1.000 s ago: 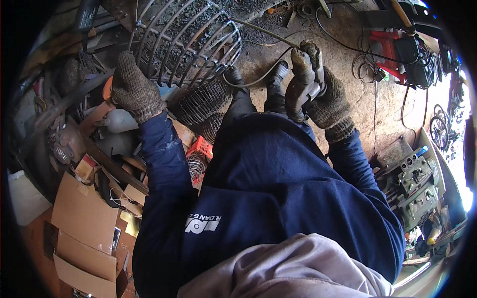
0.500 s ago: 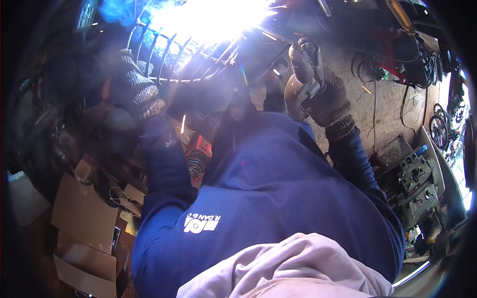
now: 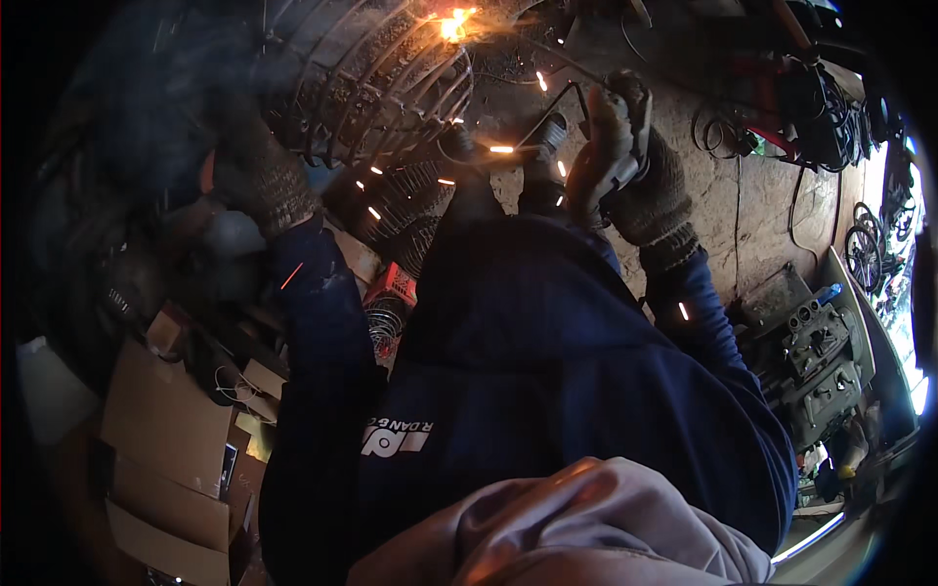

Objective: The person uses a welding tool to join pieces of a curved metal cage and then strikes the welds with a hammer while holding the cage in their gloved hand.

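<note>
My right hand (image 3: 640,181), in a knitted work glove, is closed around a welding electrode holder, much of it hidden by the fingers. From it a thin welding rod (image 3: 552,51) reaches left toward a small orange glow (image 3: 454,24). That glow sits at the upper edge of a rounded cage of bent metal bars (image 3: 366,88). At the cage's left side is my gloved left hand (image 3: 272,181); smoke and shadow hide its fingers, so whether it grips a bar is unclear. Orange sparks fly between the cage and my body.
Coiled wire springs (image 3: 405,200) and a red box (image 3: 396,283) lie below the cage. Opened cardboard boxes (image 3: 166,420) stand at lower left. A grey metal machine part (image 3: 811,356) is on the right, with cables (image 3: 831,117) and a bicycle wheel (image 3: 863,249) beyond.
The blinding white-blue arc has died down to a small orange glow, so the cage bars now show clearly. Sparks are scattered lower. Both hands stay in nearly the same place.
</note>
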`<state>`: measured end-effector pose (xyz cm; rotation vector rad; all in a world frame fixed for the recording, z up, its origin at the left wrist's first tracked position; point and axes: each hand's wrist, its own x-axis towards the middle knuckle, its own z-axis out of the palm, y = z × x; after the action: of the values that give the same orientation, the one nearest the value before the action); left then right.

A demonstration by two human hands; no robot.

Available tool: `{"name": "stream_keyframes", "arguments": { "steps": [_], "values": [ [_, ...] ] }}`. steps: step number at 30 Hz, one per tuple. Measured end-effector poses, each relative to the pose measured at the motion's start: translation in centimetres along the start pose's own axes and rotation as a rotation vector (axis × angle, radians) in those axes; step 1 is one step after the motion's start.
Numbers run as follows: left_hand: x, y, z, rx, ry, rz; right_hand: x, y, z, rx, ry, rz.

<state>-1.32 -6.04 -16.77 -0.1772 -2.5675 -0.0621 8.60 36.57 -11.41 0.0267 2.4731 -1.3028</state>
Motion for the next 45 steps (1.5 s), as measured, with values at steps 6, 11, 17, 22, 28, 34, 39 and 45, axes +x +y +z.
{"name": "stream_keyframes", "arguments": {
  "steps": [6,11,17,22,28,34,39,45],
  "values": [
    [1.8,3.2,-3.0,-0.382,-0.172,-0.512,-0.2,0.3,0.4,0.07,-0.015,0.003],
    [1.5,2.2,-2.6,-0.146,0.015,-0.046,0.2,-0.7,0.1,-0.015,0.0,0.01],
    [1.3,2.2,-3.0,0.032,-0.087,-0.069,0.5,-1.1,0.0,0.007,-0.004,-0.02],
    [1.6,2.6,-3.5,0.0,-0.062,-0.039,0.7,-1.8,0.3,-0.219,0.011,-0.061],
    [1.8,1.8,-3.6,-0.033,-0.07,-0.07,0.8,-1.9,0.1,-0.244,0.048,-0.14],
    [2.0,2.0,-3.7,0.001,-0.068,-0.034,1.3,-2.7,-0.4,-0.199,-0.068,-0.003],
    [1.7,1.7,-3.2,-0.012,-0.067,-0.041,0.8,-1.7,0.2,-0.263,-0.041,-0.091],
    [1.6,2.0,-3.4,-0.002,-0.073,-0.021,1.3,-1.1,0.4,0.071,-0.195,0.182]
  ]
}}
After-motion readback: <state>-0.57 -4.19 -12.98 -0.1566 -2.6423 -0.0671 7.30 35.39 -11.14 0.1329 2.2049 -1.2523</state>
